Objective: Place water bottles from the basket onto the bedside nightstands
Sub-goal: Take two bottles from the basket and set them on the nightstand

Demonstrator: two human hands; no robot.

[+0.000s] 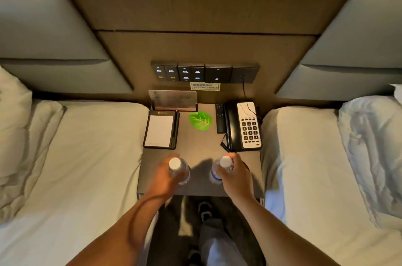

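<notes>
Each grip is closed round an upright water bottle: left hand (162, 176) on the left bottle (179, 170), right hand (236, 175) on the right bottle (219, 169); both stand at the nightstand's (200, 148) bare front edge, likely clear of the notepad (159, 129) and telephone (243, 125).

Lots you can't really see here tbh. Both beds get chopped off, the left bed (76, 157) by the left edge and the right bed (315, 168) by the right one. The left hand (165, 175) covers most of the left bottle (179, 170), and the right hand (236, 176) wraps the right bottle (219, 170), so neither label is readable. The switch panel (204, 73) markings are too tiny to make out, and the card stand (173, 99) text is a blur.
</notes>
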